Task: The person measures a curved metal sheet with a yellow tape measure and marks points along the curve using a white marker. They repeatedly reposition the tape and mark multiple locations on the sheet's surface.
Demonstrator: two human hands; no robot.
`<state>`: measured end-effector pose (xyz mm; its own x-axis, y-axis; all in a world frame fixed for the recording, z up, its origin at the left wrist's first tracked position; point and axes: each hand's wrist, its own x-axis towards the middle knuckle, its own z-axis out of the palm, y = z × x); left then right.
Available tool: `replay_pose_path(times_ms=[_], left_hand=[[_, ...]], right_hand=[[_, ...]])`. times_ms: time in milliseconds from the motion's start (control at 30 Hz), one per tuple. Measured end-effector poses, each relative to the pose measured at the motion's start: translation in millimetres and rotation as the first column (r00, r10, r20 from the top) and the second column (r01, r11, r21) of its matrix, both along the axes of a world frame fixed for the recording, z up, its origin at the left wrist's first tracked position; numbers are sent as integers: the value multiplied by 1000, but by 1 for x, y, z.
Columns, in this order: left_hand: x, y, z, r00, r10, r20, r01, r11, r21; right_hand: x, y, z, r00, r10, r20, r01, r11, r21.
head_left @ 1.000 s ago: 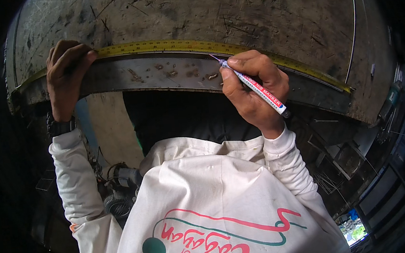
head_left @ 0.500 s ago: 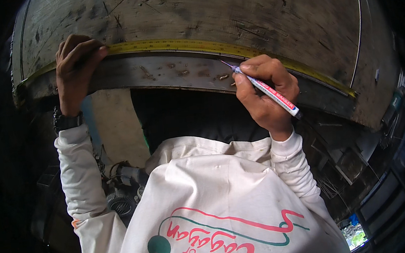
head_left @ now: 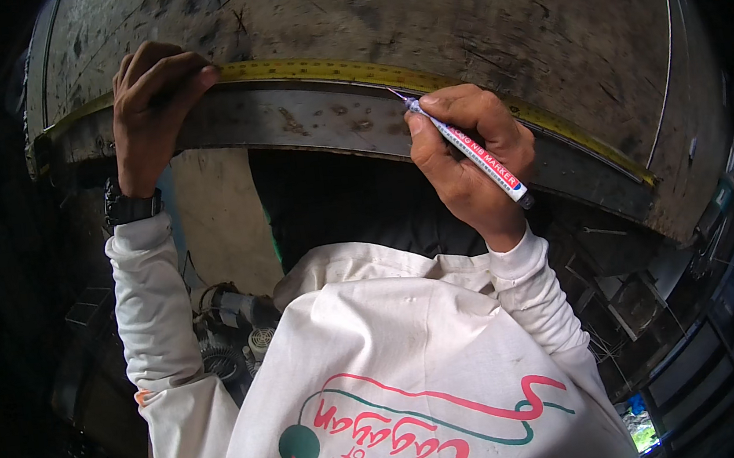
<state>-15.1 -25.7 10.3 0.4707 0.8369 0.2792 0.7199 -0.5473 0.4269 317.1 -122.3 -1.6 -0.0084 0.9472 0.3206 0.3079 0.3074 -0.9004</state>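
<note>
A yellow tape measure blade (head_left: 316,69) stretches left to right along the near part of the worn workbench. Beside its near edge runs a flat grey metal strip (head_left: 237,118) with brownish stains. My left hand (head_left: 143,109), with curled fingers, is closed on the tape toward its left end; the fingertips are partly hidden. In my right hand (head_left: 478,193) is a white and red marker (head_left: 484,163), gripped like a pen. Its thin tip points up and left, close to the tape's near edge; whether it touches the metal cannot be told.
The scratched, stained workbench top (head_left: 452,9) spreads beyond the tape. A thin pale rod or line (head_left: 663,94) crosses its right side. Below on the left is a motor-like machine (head_left: 239,321). Dark metal frames (head_left: 635,300) stand low on the right.
My right hand has brought the marker leftward along the tape, its tip now nearer the tape's edge. My left hand keeps its place on the tape. The whole view has shifted slightly.
</note>
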Motion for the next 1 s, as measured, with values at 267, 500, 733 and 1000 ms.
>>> replay_pose_path(times_ms=[267,500,733,1000], left_hand=[[-1,0,-1,1000,-15,8,15,1000,2],[-3,1,-2,1000,-8,22,8,1000,-16],[-11,3,-9,994,-82,-76,91,988,122],[-7,3,-6,997,-75,-30,78,991,113]], right_hand=[[-1,1,-3,998,6,59,-9,999,36],[-3,2,-2,998,14,68,-16,999,33],[11,-8,-1,987,38,-159,-47,998,-50],[18,-17,6,971,-30,-238,21,999,-42]])
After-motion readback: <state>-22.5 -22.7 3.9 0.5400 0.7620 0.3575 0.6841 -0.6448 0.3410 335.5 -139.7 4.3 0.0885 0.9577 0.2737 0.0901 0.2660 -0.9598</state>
